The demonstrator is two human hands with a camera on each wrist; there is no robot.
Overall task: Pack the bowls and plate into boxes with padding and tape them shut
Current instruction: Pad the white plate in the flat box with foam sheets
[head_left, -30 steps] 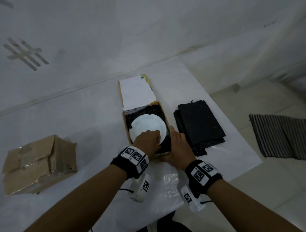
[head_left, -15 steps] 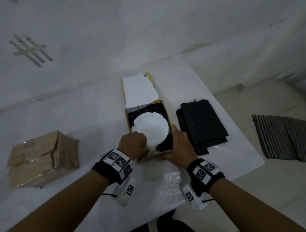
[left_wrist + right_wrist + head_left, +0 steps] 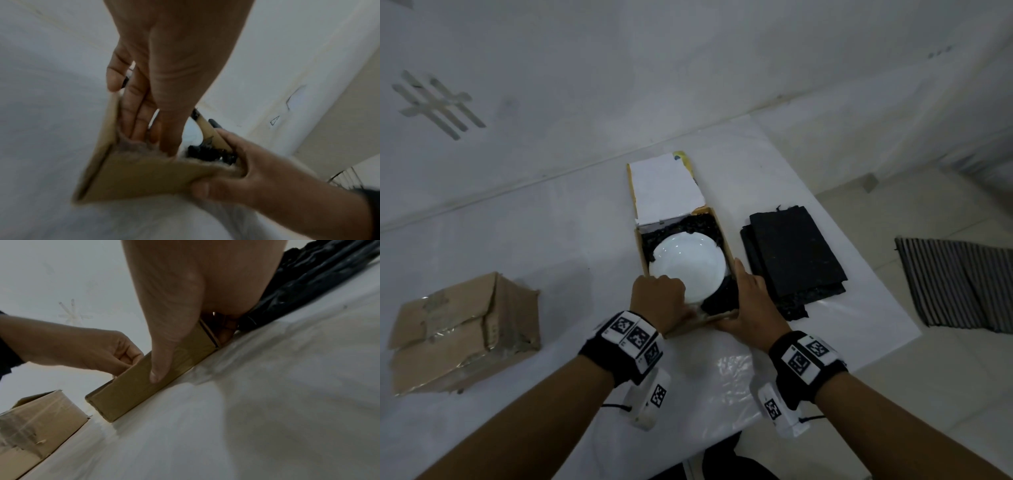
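Note:
A shallow cardboard box (image 3: 726, 236) lies open mid-table, lined with black padding (image 3: 719, 301). A white plate (image 3: 686, 265) rests on the padding. Its white lid flap (image 3: 666, 192) lies folded back behind it. My left hand (image 3: 661, 293) is at the near left corner. Its fingers (image 3: 135, 116) reach down inside the box (image 3: 144, 175) and the thumb stays outside the left wall. My right hand (image 3: 750, 301) grips the near right corner, with the thumb (image 3: 159, 366) pressed on the front wall (image 3: 127, 394) and the fingers along the right side.
A stack of black padding sheets (image 3: 794, 253) lies just right of the box, touching my right hand's side. A taped, crumpled cardboard box (image 3: 465, 329) sits at the far left. The table's edge runs close on the right, with a striped mat (image 3: 959, 284) on the floor beyond.
My left hand slid off the plate's near edge to the box's near left corner. The right hand kept its hold on the near right corner.

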